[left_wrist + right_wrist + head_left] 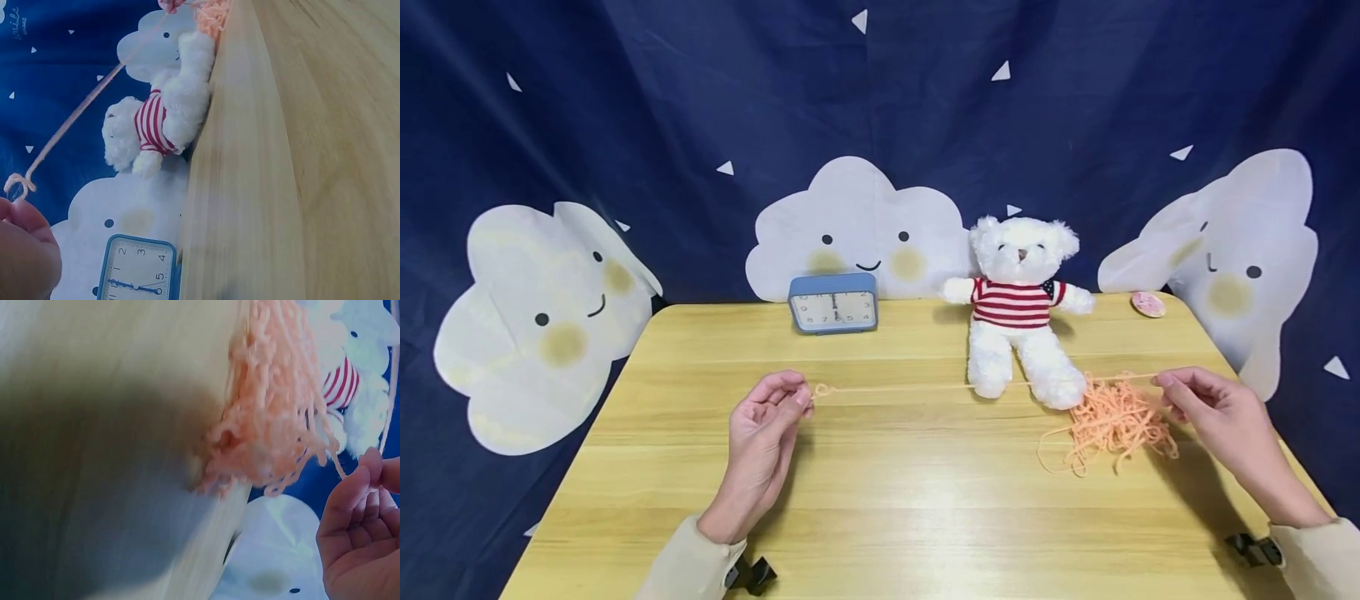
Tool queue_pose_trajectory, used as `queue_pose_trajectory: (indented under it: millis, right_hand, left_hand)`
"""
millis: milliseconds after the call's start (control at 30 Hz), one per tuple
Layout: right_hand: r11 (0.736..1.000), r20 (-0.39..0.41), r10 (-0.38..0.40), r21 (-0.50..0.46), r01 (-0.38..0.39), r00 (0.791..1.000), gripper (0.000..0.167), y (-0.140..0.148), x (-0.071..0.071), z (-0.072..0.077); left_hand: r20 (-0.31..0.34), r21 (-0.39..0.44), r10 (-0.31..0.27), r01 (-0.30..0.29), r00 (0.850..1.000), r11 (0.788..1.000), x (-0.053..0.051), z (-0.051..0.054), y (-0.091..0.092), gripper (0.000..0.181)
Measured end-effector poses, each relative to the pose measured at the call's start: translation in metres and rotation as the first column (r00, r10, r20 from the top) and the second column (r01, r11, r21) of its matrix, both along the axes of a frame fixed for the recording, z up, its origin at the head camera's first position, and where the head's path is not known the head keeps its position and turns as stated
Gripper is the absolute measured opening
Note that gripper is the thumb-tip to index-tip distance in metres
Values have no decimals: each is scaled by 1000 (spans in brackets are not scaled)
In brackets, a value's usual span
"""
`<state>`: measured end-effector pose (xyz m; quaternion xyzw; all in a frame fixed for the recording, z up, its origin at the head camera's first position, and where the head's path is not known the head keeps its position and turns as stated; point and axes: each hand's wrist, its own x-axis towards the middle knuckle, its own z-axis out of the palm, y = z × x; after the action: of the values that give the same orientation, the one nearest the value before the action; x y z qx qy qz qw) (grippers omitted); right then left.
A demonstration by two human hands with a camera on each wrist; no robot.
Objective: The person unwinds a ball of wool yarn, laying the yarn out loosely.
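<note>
A strand of peach yarn (895, 389) stretches nearly level between my two hands above the table. My left hand (767, 446) pinches its left end between thumb and fingertips, and a small loop (20, 184) stands out just past them. My right hand (1221, 425) pinches the strand at the other side, with thumb against forefinger. From that pinch the yarn also runs down to a loose, tangled yarn heap (1120, 425) on the table, beside and partly below the right hand. One loose curl of yarn lies left of the heap.
A white teddy bear (1022, 300) in a red-striped sweater sits behind the strand, one foot touching the yarn heap. A blue alarm clock (833, 304) stands at the back of the wooden table (880, 517). Near the back right corner lies a small pink disc (1148, 304).
</note>
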<state>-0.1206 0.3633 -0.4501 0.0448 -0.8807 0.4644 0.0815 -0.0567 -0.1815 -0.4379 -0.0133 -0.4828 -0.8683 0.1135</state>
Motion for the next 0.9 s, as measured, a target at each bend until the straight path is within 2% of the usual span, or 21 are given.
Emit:
queue_pose_trajectory:
  millis: [200, 300, 367, 467, 533, 600, 700, 800, 833, 900]
  right_hand:
    - [997, 49, -63, 47, 61, 997, 17, 16, -4, -1]
    - [991, 89, -41, 127, 29, 995, 20, 21, -6, -4]
    - [977, 88, -18, 212, -1, 996, 23, 22, -7, -6]
    - [933, 45, 28, 359, -42, 999, 24, 11, -10, -5]
    - [908, 0, 45, 416, -41, 999, 27, -10, -10, 0]
    - [904, -56, 80, 424, -49, 995, 32, -39, -8, 8]
    - [933, -150, 150, 347, -90, 977, 31, -88, -2, 18]
    - [942, -196, 284, 239, -236, 939, 22, -137, 3, 20]
    - [932, -189, 339, 200, -302, 922, 21, -153, 4, 20]
    - [890, -148, 454, 129, -438, 878, 22, -185, 7, 17]
  left_hand:
    - [-20, 7, 5, -5, 1000, 1000, 0, -1, 1, 18]
    - [-18, 6, 11, -11, 1000, 1000, 0, -1, 2, 18]
    - [-19, 3, 4, -4, 1000, 1000, 0, 0, 2, 19]
    - [-34, 3, -10, 10, 999, 1000, 0, 0, 2, 21]
    - [-50, 5, -23, 23, 998, 1000, -1, -1, 3, 24]
    - [-72, 5, -39, 39, 997, 999, -1, -1, 4, 28]
    - [-100, -2, -65, 66, 993, 998, -3, -2, 8, 33]
    - [-116, -19, -84, 82, 990, 996, -3, -2, 11, 37]
    - [-119, -25, -89, 87, 989, 996, -3, -2, 12, 39]
    - [-121, -37, -103, 100, 987, 994, -3, -2, 14, 41]
